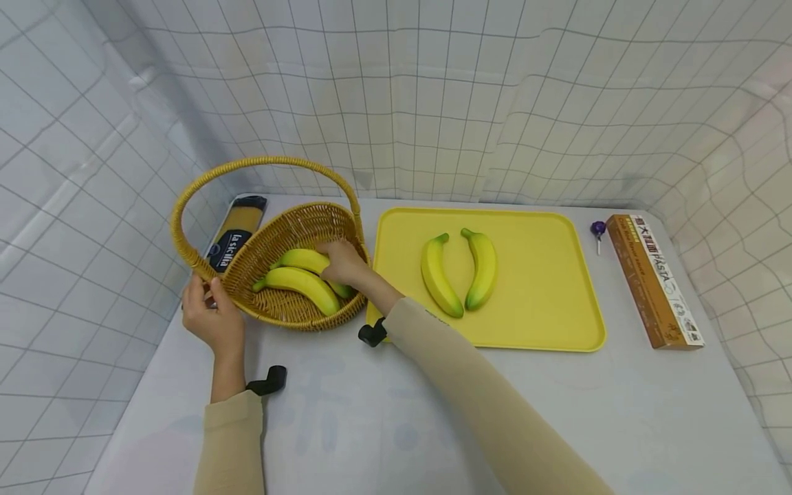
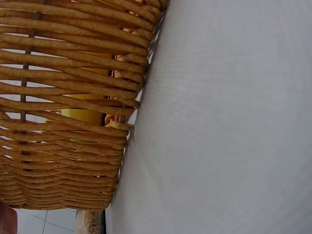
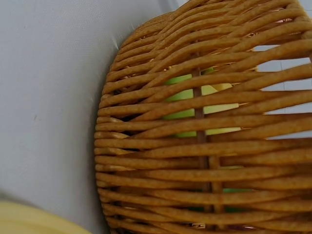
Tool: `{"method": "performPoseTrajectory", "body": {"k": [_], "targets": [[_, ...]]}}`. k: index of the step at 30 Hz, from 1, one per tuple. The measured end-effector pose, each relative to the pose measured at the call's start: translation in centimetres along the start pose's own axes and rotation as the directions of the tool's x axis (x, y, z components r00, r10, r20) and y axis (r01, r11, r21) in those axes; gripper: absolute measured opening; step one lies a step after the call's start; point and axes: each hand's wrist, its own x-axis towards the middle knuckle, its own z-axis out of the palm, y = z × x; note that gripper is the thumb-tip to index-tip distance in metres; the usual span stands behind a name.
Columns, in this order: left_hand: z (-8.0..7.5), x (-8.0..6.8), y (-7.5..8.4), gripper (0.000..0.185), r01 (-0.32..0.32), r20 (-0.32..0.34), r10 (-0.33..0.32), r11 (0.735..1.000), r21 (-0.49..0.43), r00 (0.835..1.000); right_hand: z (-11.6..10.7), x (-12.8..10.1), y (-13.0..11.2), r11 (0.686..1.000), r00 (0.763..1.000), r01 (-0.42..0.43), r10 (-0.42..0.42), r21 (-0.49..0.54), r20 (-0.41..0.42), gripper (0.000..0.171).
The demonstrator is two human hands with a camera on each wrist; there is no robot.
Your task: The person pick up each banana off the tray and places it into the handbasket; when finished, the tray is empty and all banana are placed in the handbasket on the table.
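Note:
On the left of the table stands a wicker basket [image 1: 297, 316] with a tall arched handle. My left hand [image 1: 213, 316] grips its left rim near the foot of the handle, thumb on the near side. Two bananas lie inside: a front banana [image 1: 303, 283] and a rear banana [image 1: 303, 259]. My right hand [image 1: 344, 265] reaches over the right rim and holds the rear banana by its middle, fingers pointing down around it. In both wrist views the basket's woven wall [image 2: 63, 102] fills much of the picture, with yellow and green showing through the gaps.
A yellow tray [image 1: 538, 289] right of the basket carries two more bananas [image 1: 481, 268]. Behind the basket's left side lies a pasta packet [image 1: 238, 230]. Farther right are a purple lollipop [image 1: 597, 229] and a pasta box [image 1: 656, 282]. A gridded curtain [image 1: 452, 103] hangs behind.

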Motion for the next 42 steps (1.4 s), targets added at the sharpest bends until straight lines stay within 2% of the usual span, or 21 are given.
{"method": "performPoseTrajectory", "body": {"k": [10,19,25,29,36,42], "targets": [[0.2,0.0,-0.2,0.025,0.004,-0.010,-0.004,1.000,0.013,1.000,0.2,0.0,-0.1,0.999,1.000,-0.013,0.014,-0.032,0.019,0.057],[0.1,-0.3,1.2,0.022,0.001,-0.032,-0.001,1.000,-0.007,0.999,0.4,0.1,0.0,0.998,0.999,-0.035,0.036,-0.047,0.016,0.053],[0.2,-0.1,0.3,0.023,0.009,-0.017,-0.008,1.000,0.011,1.000,0.3,0.1,0.0,0.999,1.000,-0.019,0.020,-0.048,0.013,0.052],[0.1,0.0,-0.1,0.025,0.003,0.000,-0.003,1.000,0.014,1.000,0.1,0.0,0.1,0.999,1.000,0.006,-0.006,-0.042,0.008,0.053],[0.1,0.0,0.1,0.027,0.008,0.007,-0.008,1.000,0.004,1.000,-0.3,-0.4,0.2,0.994,0.993,0.110,-0.111,-0.018,-0.038,0.055],[0.0,-0.1,0.0,0.029,-0.016,0.002,0.016,1.000,-0.013,1.000,-1.3,-2.5,-0.4,0.987,0.983,0.157,-0.154,0.018,-0.099,0.054]]}}
